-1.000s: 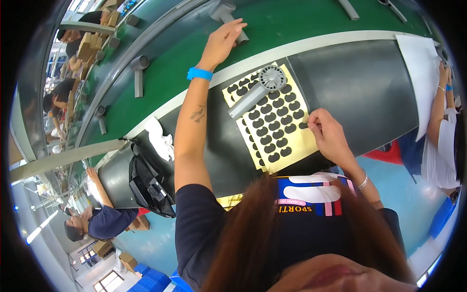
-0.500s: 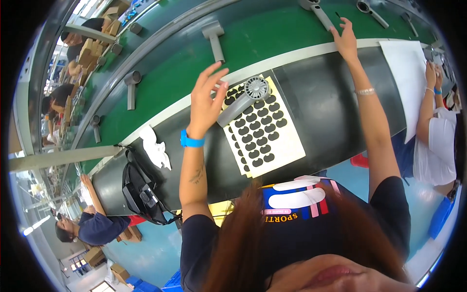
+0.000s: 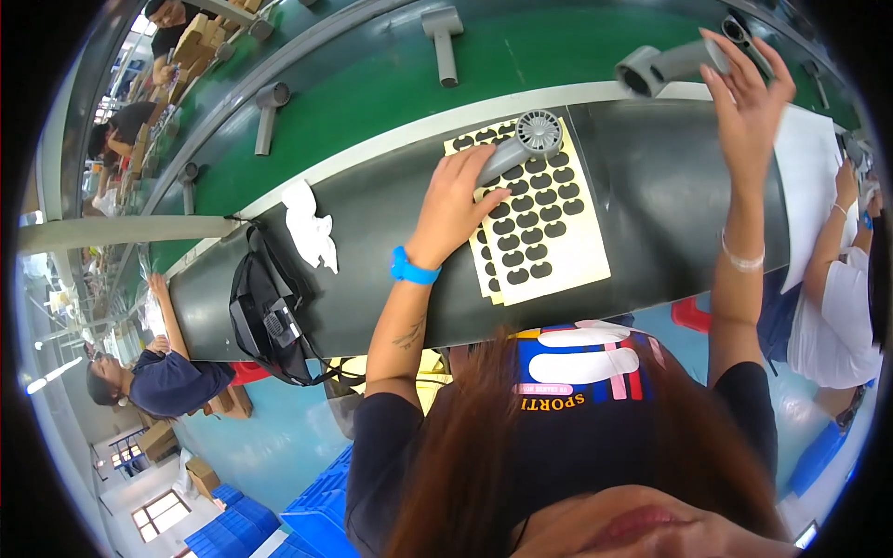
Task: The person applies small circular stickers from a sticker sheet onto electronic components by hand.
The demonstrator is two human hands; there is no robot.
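Grey plastic filled both hands in the head view, where the clock's centre was the yellow sheet (image 3: 569,270) of black stickers (image 3: 527,219) on the dark bench (image 3: 670,205). A hand fan (image 3: 539,135) lay across the sheet's upper part, its round slotted head at twelve o'clock and its handle slanting down toward ten. The left hand (image 3: 454,200) came in from nine o'clock and was clamped on that handle, fingers over it and thumb along its near side; a blue band (image 3: 412,268) circled the wrist.

At two o'clock the right hand (image 3: 752,112) was raised, clamped on the handle end of a fan body (image 3: 679,63), thumb below and fingers above. That piece was tilted over the bench's far edge, its dark open ring pointing away from the hand. Beyond ran a green belt (image 3: 363,107), with a T-shaped grey piece (image 3: 444,46) on it at eleven o'clock. A white cloth (image 3: 310,228) lay at nine, a black bag (image 3: 265,321) at eight, and white paper (image 3: 807,172) at three.
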